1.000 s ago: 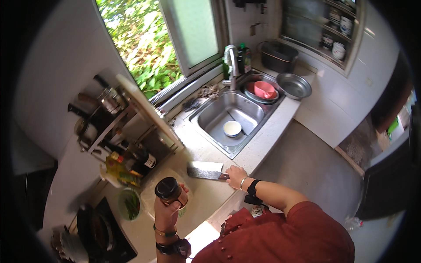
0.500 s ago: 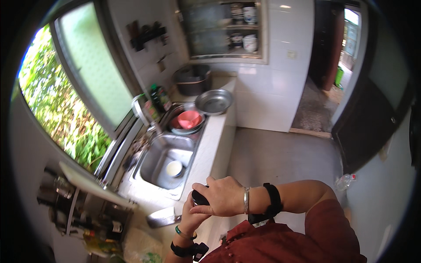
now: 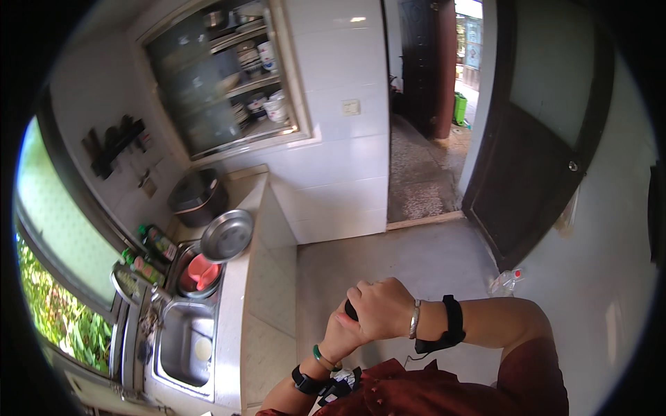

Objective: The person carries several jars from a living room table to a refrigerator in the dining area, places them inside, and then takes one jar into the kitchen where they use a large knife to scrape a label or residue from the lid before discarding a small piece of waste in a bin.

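Observation:
My left hand (image 3: 343, 331) and my right hand (image 3: 383, 305) meet in front of my chest, above the floor. Between them is a small black rounded object (image 3: 352, 310), mostly covered by fingers, so I cannot make out its kind. The left hand closes around it from below, and the right hand's fingers wrap over it from above. A green bangle and a black strap circle my left wrist. My right wrist carries a silver bangle and a wider black band.
On the left, a counter holds a steel sink (image 3: 170, 371) with a pale bowl (image 3: 203, 349) in it. Beyond stand a red plastic scoop (image 3: 201, 269), a metal basin (image 3: 227, 236) and a dark pot (image 3: 198, 197). A dark door (image 3: 531, 145) stands open; a clear bottle (image 3: 504, 282) lies near it.
My view has swung right, so counter and sink now sit further left and the doorway is nearer the middle. Both hands stay together on the black object, which shows less than before.

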